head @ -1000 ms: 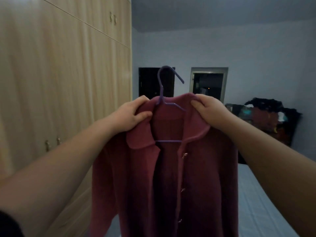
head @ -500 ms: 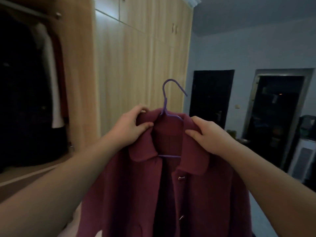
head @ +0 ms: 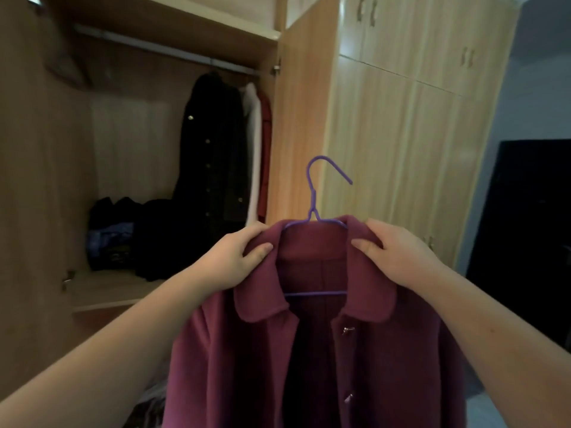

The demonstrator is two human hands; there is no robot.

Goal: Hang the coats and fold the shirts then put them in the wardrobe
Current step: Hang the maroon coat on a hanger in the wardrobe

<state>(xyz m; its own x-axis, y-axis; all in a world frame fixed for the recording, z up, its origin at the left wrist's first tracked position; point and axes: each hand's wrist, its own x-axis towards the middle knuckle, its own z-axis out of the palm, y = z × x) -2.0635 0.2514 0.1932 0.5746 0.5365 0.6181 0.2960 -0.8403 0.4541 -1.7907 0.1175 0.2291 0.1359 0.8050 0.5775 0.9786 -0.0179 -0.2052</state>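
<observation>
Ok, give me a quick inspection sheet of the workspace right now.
Surface: wardrobe shelf, partly bare.
Job's things: maroon coat on purple hanger, not yet on rail.
Clutter: dark clothes pile on the shelf.
Grippers: left hand and right hand grip the coat's shoulders by the collar.
Cables: nothing seen.
Surroundings: open wardrobe door; dark coat, white garment and red garment hanging; closed cupboard doors.
</observation>
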